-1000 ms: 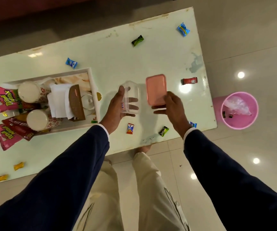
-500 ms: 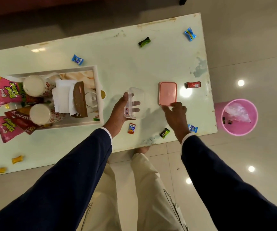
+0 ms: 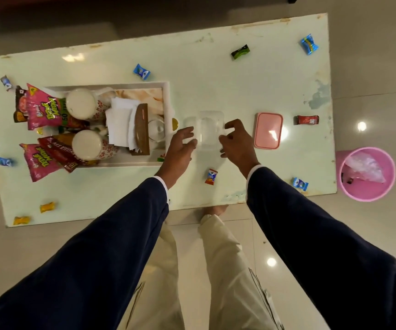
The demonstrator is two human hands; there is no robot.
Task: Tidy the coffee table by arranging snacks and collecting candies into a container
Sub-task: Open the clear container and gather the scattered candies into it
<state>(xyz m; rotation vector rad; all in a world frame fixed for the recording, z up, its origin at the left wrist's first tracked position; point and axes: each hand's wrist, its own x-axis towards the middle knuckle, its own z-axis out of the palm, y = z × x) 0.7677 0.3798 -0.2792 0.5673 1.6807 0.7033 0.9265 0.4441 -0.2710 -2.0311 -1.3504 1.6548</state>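
Note:
A clear plastic container [image 3: 210, 127] stands open-side up on the pale table [image 3: 216, 79], just right of the tray. My left hand [image 3: 180, 147] grips its left side and my right hand [image 3: 238, 141] grips its right side. Its pink lid [image 3: 268, 131] lies flat to the right, apart from my hands. Wrapped candies are scattered about: blue ones [image 3: 141, 71] [image 3: 309, 44] [image 3: 299, 183] [image 3: 5, 161], a green one [image 3: 240, 51], a red one [image 3: 306, 120], an orange-red one [image 3: 211, 176], yellow ones [image 3: 47, 207] [image 3: 21, 220].
A white tray [image 3: 167, 96] on the left holds two lidded cups [image 3: 81, 103] [image 3: 86, 144], napkins [image 3: 120, 122] and a brown holder. Pink snack packs [image 3: 42, 108] [image 3: 38, 160] hang over its left end. A pink bin [image 3: 367, 173] stands on the floor past the table's right end.
My right hand put the pink lid down on the table and moved left to the container. The container went from tilted in my left hand to standing on the table between both hands.

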